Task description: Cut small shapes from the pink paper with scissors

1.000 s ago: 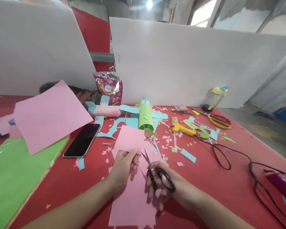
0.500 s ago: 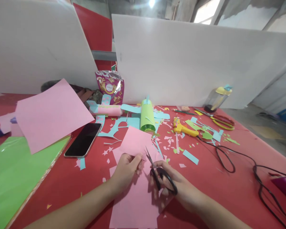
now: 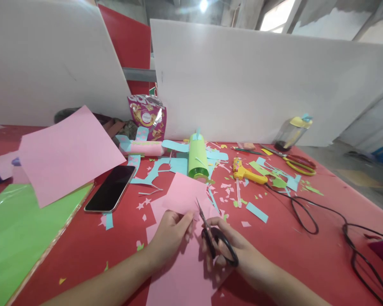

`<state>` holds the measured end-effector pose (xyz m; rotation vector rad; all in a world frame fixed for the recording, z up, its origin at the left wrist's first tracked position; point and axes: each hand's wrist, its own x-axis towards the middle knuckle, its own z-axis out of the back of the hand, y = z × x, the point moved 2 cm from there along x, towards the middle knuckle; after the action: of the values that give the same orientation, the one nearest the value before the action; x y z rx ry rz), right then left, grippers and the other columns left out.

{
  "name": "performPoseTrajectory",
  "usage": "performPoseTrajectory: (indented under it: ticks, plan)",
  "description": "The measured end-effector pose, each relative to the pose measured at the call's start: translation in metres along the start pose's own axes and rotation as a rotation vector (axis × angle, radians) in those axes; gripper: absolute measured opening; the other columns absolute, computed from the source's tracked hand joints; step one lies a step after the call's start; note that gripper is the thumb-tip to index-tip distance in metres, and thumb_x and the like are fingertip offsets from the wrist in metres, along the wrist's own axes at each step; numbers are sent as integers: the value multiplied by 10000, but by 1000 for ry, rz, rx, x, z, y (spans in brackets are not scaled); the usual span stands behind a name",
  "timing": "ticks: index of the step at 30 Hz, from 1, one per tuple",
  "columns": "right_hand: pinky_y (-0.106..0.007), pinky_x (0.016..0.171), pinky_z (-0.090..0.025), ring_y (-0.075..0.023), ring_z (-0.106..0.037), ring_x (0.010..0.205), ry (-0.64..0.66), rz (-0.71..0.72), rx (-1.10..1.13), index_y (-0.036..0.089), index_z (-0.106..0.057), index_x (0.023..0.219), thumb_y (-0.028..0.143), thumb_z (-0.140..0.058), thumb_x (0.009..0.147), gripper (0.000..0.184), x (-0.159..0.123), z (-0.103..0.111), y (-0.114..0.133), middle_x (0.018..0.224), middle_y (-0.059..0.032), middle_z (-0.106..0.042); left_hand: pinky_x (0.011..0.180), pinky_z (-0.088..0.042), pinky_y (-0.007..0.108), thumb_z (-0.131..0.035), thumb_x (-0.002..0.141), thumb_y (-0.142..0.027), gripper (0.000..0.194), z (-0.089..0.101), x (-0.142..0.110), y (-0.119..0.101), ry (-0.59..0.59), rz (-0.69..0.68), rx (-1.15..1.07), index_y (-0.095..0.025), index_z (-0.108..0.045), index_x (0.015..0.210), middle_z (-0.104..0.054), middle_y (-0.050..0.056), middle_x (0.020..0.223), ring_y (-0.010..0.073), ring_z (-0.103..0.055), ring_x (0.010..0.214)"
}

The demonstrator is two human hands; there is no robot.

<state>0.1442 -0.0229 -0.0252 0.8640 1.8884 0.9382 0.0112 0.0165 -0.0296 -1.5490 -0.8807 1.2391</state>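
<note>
A red, paper-littered worktop (image 3: 290, 259) carries a long sheet of pink paper (image 3: 178, 276), lying beneath both hands. The left hand (image 3: 170, 233) pinches the near edge of a smaller, four-sided piece of pink paper (image 3: 182, 193) between thumb and fingers, above that sheet. The right hand (image 3: 231, 242) is curled through the loops of black-handled metal scissors (image 3: 207, 227), their tips at the piece's right part; whether they touch it I cannot tell. Beyond stands a light-green paper tube (image 3: 197, 154); small pink paper stars (image 3: 147, 201) lie left.
</note>
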Motion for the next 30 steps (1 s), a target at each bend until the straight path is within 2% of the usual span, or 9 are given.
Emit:
performPoseTrajectory:
  ticks: [5,13,18,24,30]
  plan:
    - [-178,405,-403,-78,-550,452,34,21,12,210,-404,865,493,-627,604,444,0,-2,1,660,38,-516,307,-267,175,-407,725,-370,403,1,1,1,14,-13,0,-157,-385,383,-339,-46,337,56,-336,311]
    - [-186,411,-400,-71,-533,436,12,53,12,205,-401,876,470,-640,597,453,-1,-3,0,628,49,-520,284,-253,167,-409,727,-367,385,1,3,2,32,-10,-16,-156,-392,405,-344,-49,343,57,-328,308]
    - [-173,408,-392,-52,-516,411,3,63,9,202,-396,864,418,-650,613,416,1,-3,2,593,71,-507,308,-281,163,-404,728,-360,394,5,3,-3,42,-31,53,-156,-379,392,-342,-49,356,54,-340,335]
    - [-154,378,-362,-46,-522,391,-1,37,-4,201,-374,864,385,-654,615,416,1,-3,1,604,74,-505,345,-270,189,-409,714,-386,410,11,6,-6,47,19,153,-169,-343,373,-286,-62,329,51,-297,317]
    - [-149,373,-370,-38,-500,375,2,11,-18,203,-367,848,317,-666,584,415,2,-6,2,565,89,-502,412,-282,210,-381,705,-342,393,17,12,-11,116,-68,273,-169,-349,354,-327,-40,337,61,-324,356]
